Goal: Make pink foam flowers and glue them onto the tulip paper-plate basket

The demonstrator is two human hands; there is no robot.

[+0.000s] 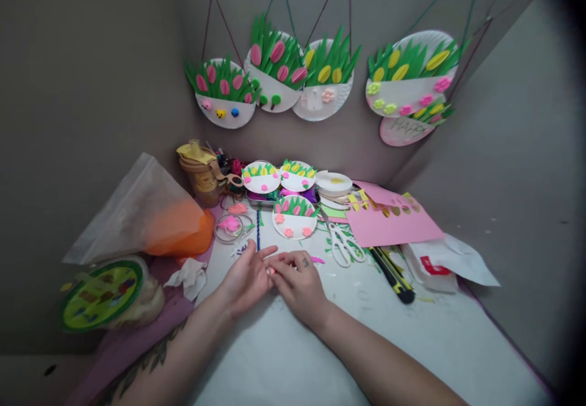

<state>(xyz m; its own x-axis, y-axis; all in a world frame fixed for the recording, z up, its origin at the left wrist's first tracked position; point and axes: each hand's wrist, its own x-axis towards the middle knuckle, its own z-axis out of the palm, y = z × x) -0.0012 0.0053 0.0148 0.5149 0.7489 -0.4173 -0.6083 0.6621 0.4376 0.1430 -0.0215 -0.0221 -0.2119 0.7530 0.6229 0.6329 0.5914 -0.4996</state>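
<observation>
My left hand (247, 279) is turned palm up over the white table, its fingers apart and a small piece of pink clay (271, 271) at them. My right hand (300, 284) reaches across from the right, its thumb and fingertips pinched on the same pink piece. Just beyond the hands lies a paper plate (294, 226) with green paper grass, pink tulips and pink clay flowers. A blue twisted stick (258, 230) is left of that plate, and white scissors (341, 244) lie to its right.
Pink paper (389, 226), a black and yellow cutter (394, 276) and a white packet (430, 268) are at the right. An orange bag (178, 226), a tub (107, 296) and a cup (204, 177) stand left. Decorated plates (225, 113) hang on the wall.
</observation>
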